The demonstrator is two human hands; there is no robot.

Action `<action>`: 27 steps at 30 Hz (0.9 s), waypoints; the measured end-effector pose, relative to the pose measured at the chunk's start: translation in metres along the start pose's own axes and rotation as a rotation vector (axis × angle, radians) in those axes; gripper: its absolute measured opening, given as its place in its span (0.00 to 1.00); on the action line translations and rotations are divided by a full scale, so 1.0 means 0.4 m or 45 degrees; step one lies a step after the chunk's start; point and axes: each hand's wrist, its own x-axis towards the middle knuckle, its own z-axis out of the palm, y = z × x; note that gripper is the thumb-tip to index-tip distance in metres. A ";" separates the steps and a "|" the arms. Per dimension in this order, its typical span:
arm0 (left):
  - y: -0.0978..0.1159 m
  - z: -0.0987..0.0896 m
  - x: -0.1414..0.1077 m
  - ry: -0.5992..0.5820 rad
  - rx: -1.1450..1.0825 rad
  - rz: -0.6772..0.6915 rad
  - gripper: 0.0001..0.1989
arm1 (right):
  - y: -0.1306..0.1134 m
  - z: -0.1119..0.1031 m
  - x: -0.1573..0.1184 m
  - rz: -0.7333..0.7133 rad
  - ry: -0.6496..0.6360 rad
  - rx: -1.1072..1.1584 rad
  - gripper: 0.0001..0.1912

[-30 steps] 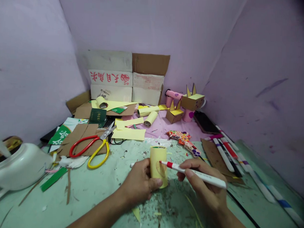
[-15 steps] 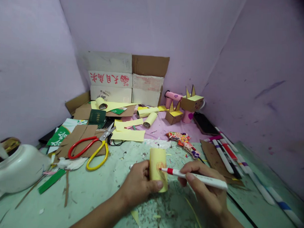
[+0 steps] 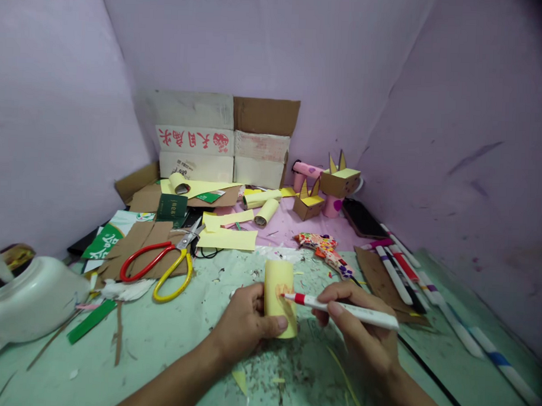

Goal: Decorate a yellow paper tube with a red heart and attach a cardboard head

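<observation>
Yellow tube (image 3: 278,275): held upright over the near middle of the table (image 3: 181,357), an orange-red mark on its front; whether its base touches down, I can't tell from here.
Left hand (image 3: 244,320): wrapped round the tube's lower part, thumb lying across the front near the bottom.
Right hand (image 3: 359,327): narrow, pinching a white marker (image 3: 376,317) like a pen.
Marker tip: red, pointing left, meeting the tube at the orange-red mark.
Scissors (image 3: 180,246): to the left, one handle red and one yellow, blades toward the back, partly over brown cardboard (image 3: 151,232).
Pot (image 3: 36,298): white, at the left edge, cut off by my view.
Glue gun (image 3: 325,251): flower-patterned, lying beyond the right hand.
Spare markers (image 3: 395,277): a loose row along the right side, near a dark phone (image 3: 363,218).
Eared boxes (image 3: 309,208): two at the back right, the higher one on pink rolls (image 3: 333,206).
Small rolls (image 3: 267,213): yellow, lying on their sides toward the back.
Flattened carton (image 3: 195,142): standing against the lilac wall (image 3: 276,43), red characters on its white panel.
</observation>
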 end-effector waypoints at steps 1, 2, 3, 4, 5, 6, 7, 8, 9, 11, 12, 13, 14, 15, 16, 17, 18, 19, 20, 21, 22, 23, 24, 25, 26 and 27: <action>-0.003 -0.002 0.001 -0.001 -0.009 0.005 0.30 | 0.000 0.001 0.001 0.003 0.016 0.020 0.09; -0.007 -0.005 0.003 0.006 -0.010 0.003 0.30 | 0.000 0.002 0.002 0.006 0.026 0.031 0.08; -0.013 -0.008 0.005 0.016 -0.001 0.001 0.31 | 0.000 0.002 0.004 0.008 0.024 0.032 0.08; -0.018 -0.012 0.008 0.022 0.013 0.000 0.32 | 0.000 0.002 0.005 0.012 0.010 0.028 0.09; -0.023 -0.016 0.010 0.025 0.031 -0.003 0.32 | 0.001 0.002 0.005 0.019 -0.014 0.027 0.09; -0.027 -0.019 0.012 0.026 0.049 -0.001 0.32 | 0.002 0.000 0.006 0.031 -0.042 0.037 0.09; -0.030 -0.021 0.013 0.024 0.065 0.007 0.32 | 0.002 -0.001 0.006 0.045 -0.067 0.059 0.09; -0.032 -0.023 0.013 0.021 0.075 0.015 0.32 | 0.003 -0.002 0.007 0.059 -0.086 0.091 0.10; -0.032 -0.023 0.012 0.020 0.078 0.016 0.32 | 0.004 -0.003 0.007 0.071 -0.095 0.124 0.10; -0.030 -0.024 0.010 0.026 0.070 0.005 0.33 | 0.005 -0.003 0.008 0.096 -0.076 0.179 0.09; -0.028 -0.024 0.009 0.022 0.066 -0.002 0.33 | 0.006 -0.003 0.008 0.103 -0.059 0.196 0.09; -0.026 -0.024 0.008 0.014 0.060 -0.007 0.33 | 0.007 -0.002 0.010 0.106 -0.044 0.207 0.09; -0.024 -0.024 0.007 0.006 0.055 -0.007 0.33 | 0.008 -0.001 0.011 0.110 -0.039 0.216 0.08; -0.022 -0.024 0.006 0.003 0.050 -0.004 0.33 | 0.010 -0.001 0.012 0.110 -0.045 0.225 0.08; -0.020 -0.025 0.005 0.005 0.051 -0.005 0.32 | 0.013 -0.001 0.014 0.109 -0.070 0.237 0.09; -0.018 -0.026 0.005 0.016 0.053 -0.010 0.31 | 0.016 -0.001 0.016 0.106 -0.100 0.256 0.09; -0.016 -0.027 0.004 0.031 0.052 -0.017 0.30 | 0.019 -0.002 0.018 0.106 -0.121 0.281 0.10; -0.015 -0.028 0.003 0.041 0.050 -0.022 0.30 | 0.023 -0.003 0.019 0.104 -0.135 0.310 0.10; -0.015 -0.029 0.002 0.043 0.046 -0.025 0.30 | 0.026 -0.003 0.020 0.098 -0.139 0.338 0.10; -0.015 -0.029 0.002 0.036 0.042 -0.030 0.30 | 0.029 -0.003 0.021 0.092 -0.131 0.362 0.10; -0.015 -0.030 0.001 0.025 0.037 -0.033 0.30 | 0.031 -0.003 0.022 0.086 -0.121 0.374 0.10; -0.016 -0.029 0.001 0.011 0.032 -0.031 0.31 | 0.032 -0.003 0.022 0.081 -0.113 0.374 0.09; -0.017 -0.029 0.001 -0.001 0.031 -0.026 0.31 | 0.032 -0.003 0.021 0.082 -0.114 0.364 0.09; -0.017 -0.028 0.000 -0.003 0.031 -0.019 0.32 | 0.032 -0.003 0.021 0.082 -0.120 0.354 0.09; -0.017 -0.028 0.000 0.001 0.028 -0.014 0.32 | 0.032 -0.004 0.021 0.089 -0.133 0.349 0.09; -0.017 -0.027 0.000 0.010 0.022 -0.010 0.31 | 0.032 -0.005 0.021 0.098 -0.150 0.351 0.09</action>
